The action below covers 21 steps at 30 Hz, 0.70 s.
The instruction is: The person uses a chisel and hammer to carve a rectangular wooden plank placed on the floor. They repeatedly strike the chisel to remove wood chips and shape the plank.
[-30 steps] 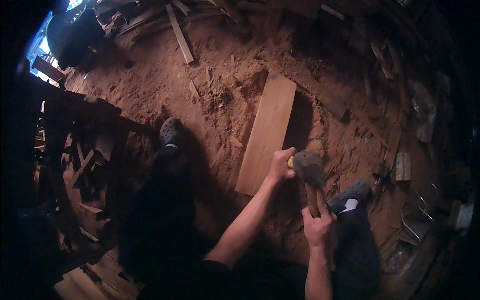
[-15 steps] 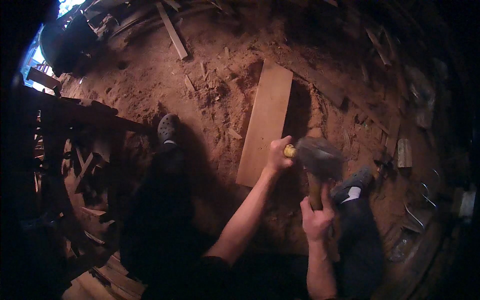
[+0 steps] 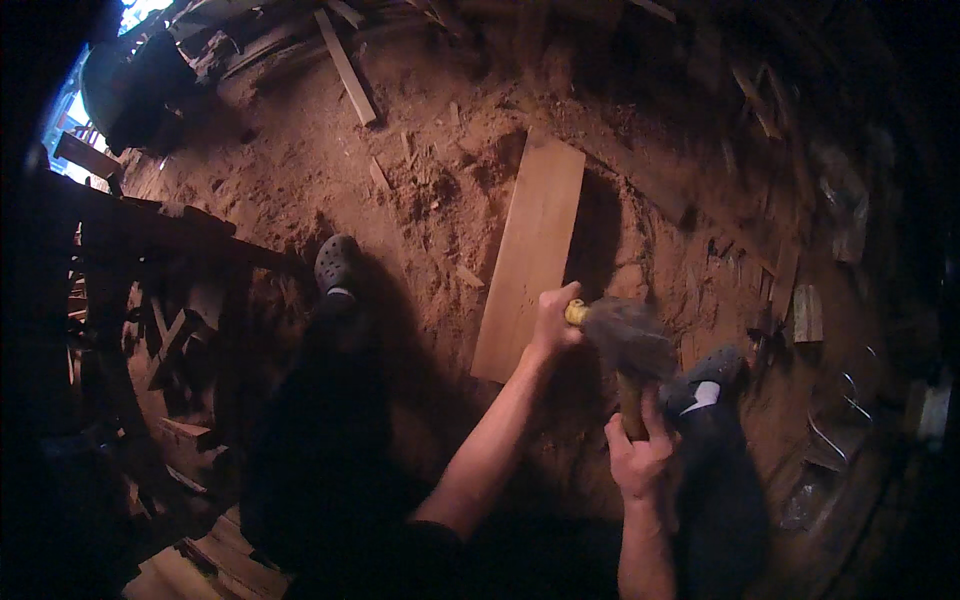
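My left hand [image 3: 554, 322] is closed around a yellow-handled tool [image 3: 576, 312] over the right edge of a wooden board [image 3: 533, 240]. Only the rounded yellow end of the tool shows; my fist hides the rest. A mallet is in my closed right hand [image 3: 640, 455], gripped by its wooden handle [image 3: 631, 408]. The dark mallet head [image 3: 630, 337], smeared by motion, is right up against the yellow end; I cannot tell if they touch. The pale board lies lengthwise, tilted slightly, with small dark marks on its face.
My shoes stand apart, the left shoe [image 3: 337, 264] left of the board and the right shoe [image 3: 716, 372] beside the mallet. Wood chips and a narrow slat [image 3: 346, 70] lie on the brown dirt floor. A block [image 3: 808, 314] and bent wire [image 3: 828, 438] are at right, scrap wood [image 3: 185, 435] at left.
The mallet head has come slightly left and down, closer to the yellow end. My right hand is a little lower. My left hand keeps its grip by the board.
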Each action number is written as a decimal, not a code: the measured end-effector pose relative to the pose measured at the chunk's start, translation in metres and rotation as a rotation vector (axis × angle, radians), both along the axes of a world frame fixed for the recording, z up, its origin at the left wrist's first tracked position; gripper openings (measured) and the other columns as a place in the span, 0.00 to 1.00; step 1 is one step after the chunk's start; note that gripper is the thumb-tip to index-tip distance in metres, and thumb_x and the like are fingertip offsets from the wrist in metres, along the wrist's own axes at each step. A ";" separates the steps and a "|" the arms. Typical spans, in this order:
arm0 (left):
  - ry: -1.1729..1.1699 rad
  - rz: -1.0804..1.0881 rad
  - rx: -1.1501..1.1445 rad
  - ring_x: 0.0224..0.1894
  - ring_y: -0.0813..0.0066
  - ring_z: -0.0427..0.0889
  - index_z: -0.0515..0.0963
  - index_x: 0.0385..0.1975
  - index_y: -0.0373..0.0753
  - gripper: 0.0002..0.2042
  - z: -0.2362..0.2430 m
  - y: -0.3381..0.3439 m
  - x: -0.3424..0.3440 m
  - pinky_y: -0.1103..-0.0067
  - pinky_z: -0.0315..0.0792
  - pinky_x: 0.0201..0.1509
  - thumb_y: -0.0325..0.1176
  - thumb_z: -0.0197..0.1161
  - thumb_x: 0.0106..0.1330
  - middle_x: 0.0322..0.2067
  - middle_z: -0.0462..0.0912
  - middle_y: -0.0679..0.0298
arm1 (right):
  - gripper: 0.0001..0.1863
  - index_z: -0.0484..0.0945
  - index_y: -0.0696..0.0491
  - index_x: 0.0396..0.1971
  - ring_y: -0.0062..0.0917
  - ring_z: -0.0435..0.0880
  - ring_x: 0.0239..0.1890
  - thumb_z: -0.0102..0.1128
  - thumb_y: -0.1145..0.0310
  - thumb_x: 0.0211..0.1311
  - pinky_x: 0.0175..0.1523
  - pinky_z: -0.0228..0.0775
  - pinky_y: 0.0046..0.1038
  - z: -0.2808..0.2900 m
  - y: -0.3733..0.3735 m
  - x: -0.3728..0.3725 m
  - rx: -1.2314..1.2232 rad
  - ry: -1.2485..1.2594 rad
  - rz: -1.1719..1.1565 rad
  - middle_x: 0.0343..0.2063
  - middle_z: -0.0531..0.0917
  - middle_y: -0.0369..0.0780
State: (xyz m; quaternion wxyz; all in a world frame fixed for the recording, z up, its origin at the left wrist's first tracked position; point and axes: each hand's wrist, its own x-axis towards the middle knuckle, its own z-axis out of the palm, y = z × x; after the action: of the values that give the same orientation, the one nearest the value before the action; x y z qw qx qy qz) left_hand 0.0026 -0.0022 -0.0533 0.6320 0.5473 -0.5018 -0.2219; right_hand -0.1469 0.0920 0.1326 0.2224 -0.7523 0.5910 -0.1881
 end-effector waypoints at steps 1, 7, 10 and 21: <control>0.047 -0.048 0.005 0.19 0.53 0.71 0.68 0.22 0.33 0.19 0.001 0.000 -0.002 0.70 0.62 0.21 0.40 0.65 0.35 0.14 0.67 0.51 | 0.28 0.69 0.52 0.50 0.36 0.81 0.33 0.58 0.73 0.43 0.37 0.71 0.31 -0.009 0.005 -0.003 -0.082 -0.038 -0.038 0.35 0.79 0.48; -0.030 0.062 -0.157 0.17 0.52 0.68 0.66 0.19 0.34 0.15 0.007 -0.004 0.000 0.70 0.60 0.20 0.35 0.61 0.35 0.13 0.64 0.52 | 0.30 0.67 0.52 0.52 0.32 0.81 0.34 0.57 0.74 0.43 0.38 0.71 0.30 0.000 -0.014 0.010 0.144 -0.081 -0.025 0.37 0.80 0.47; 0.072 0.010 0.048 0.17 0.52 0.67 0.63 0.16 0.35 0.13 0.017 0.001 -0.004 0.70 0.60 0.20 0.33 0.59 0.34 0.12 0.63 0.52 | 0.29 0.70 0.48 0.51 0.38 0.80 0.34 0.57 0.76 0.42 0.38 0.71 0.30 -0.007 -0.006 -0.005 -0.038 -0.195 -0.055 0.36 0.79 0.48; 0.108 -0.002 0.065 0.16 0.56 0.68 0.65 0.16 0.35 0.18 0.028 0.001 0.001 0.75 0.62 0.20 0.39 0.66 0.35 0.12 0.65 0.53 | 0.26 0.72 0.45 0.49 0.37 0.79 0.25 0.58 0.75 0.43 0.31 0.71 0.31 0.001 -0.004 0.017 -0.238 -0.232 0.005 0.26 0.79 0.47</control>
State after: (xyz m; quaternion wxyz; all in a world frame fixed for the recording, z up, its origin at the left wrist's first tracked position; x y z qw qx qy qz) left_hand 0.0037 -0.0007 -0.0252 0.6400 0.5540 -0.4601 -0.2680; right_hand -0.1300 0.0881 0.1337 0.1992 -0.7479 0.5331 -0.3418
